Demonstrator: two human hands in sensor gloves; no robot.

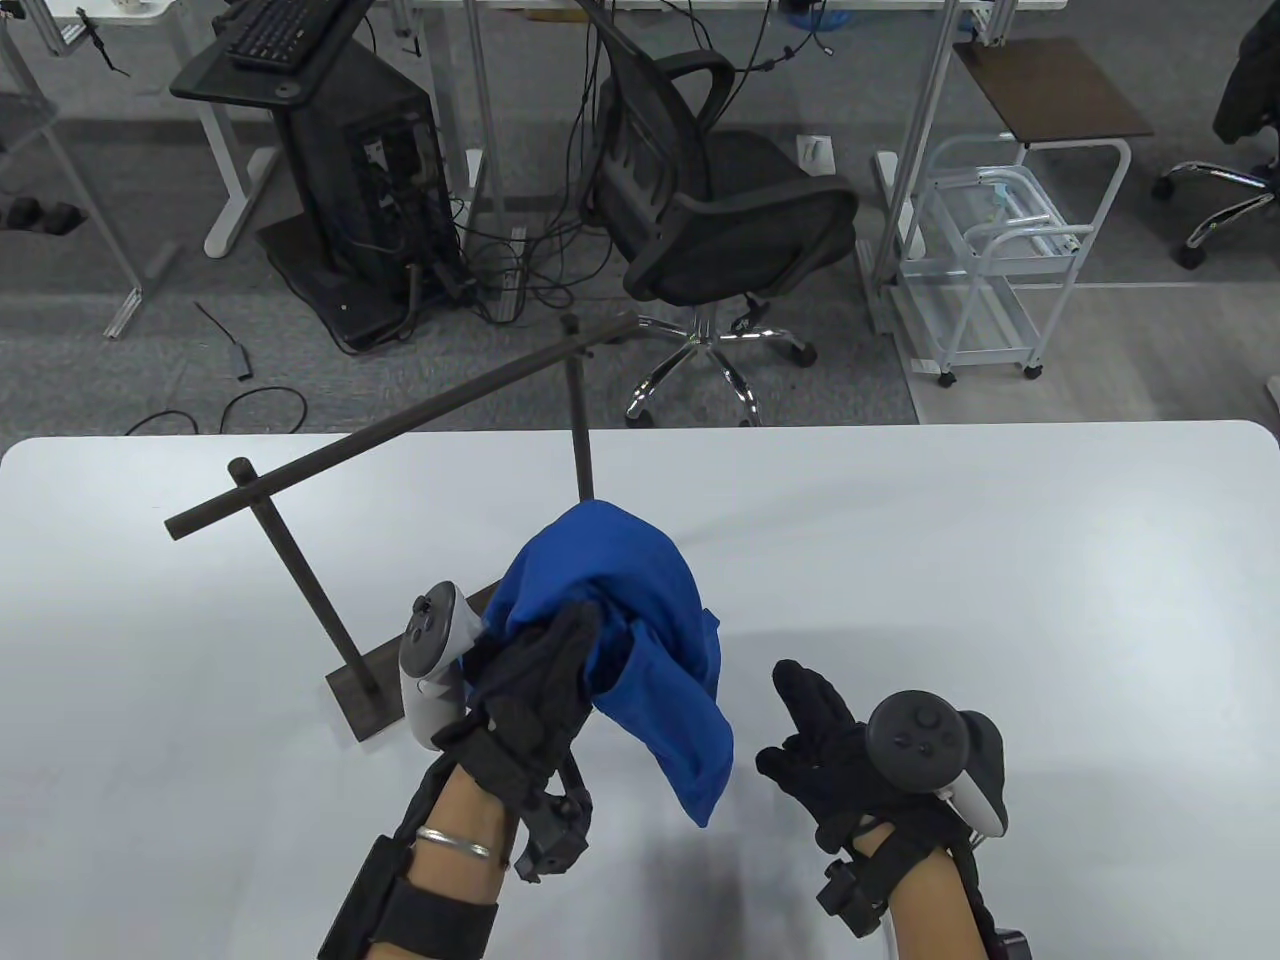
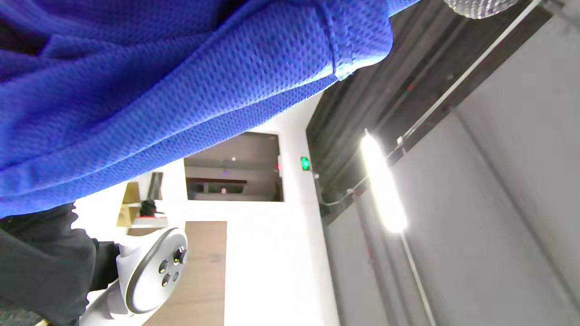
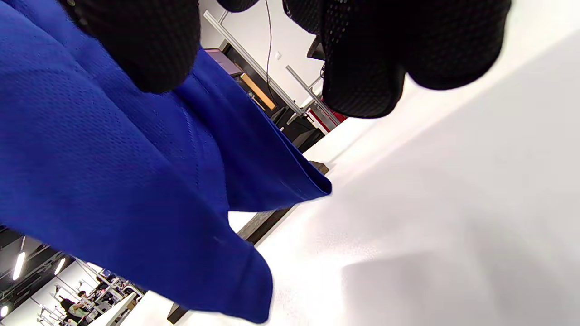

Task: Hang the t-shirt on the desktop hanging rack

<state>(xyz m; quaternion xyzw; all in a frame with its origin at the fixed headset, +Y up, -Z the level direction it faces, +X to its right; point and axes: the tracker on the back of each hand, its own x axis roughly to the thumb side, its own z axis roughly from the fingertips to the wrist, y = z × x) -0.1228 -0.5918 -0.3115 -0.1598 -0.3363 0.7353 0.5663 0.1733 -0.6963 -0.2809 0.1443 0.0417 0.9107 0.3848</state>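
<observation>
A blue mesh t-shirt [image 1: 640, 640] hangs bunched from my left hand [image 1: 535, 665], which grips it above the white table [image 1: 1000, 560]. The shirt also fills the left wrist view [image 2: 172, 81] and the left of the right wrist view [image 3: 113, 181]. The dark desktop hanging rack [image 1: 400, 425] stands behind, with a slanted crossbar, two posts and a flat base [image 1: 370, 690]. The shirt sits in front of the right post and below the bar. My right hand [image 1: 830, 735] is open beside the shirt, to its right, holding nothing; its gloved fingers [image 3: 362, 59] show at the top of its wrist view.
Beyond the table's far edge stand a black office chair [image 1: 720, 210], a computer tower with cables [image 1: 370, 170] and a white wire cart [image 1: 1000, 260]. The rack's base [image 3: 253, 226] shows under the shirt in the right wrist view.
</observation>
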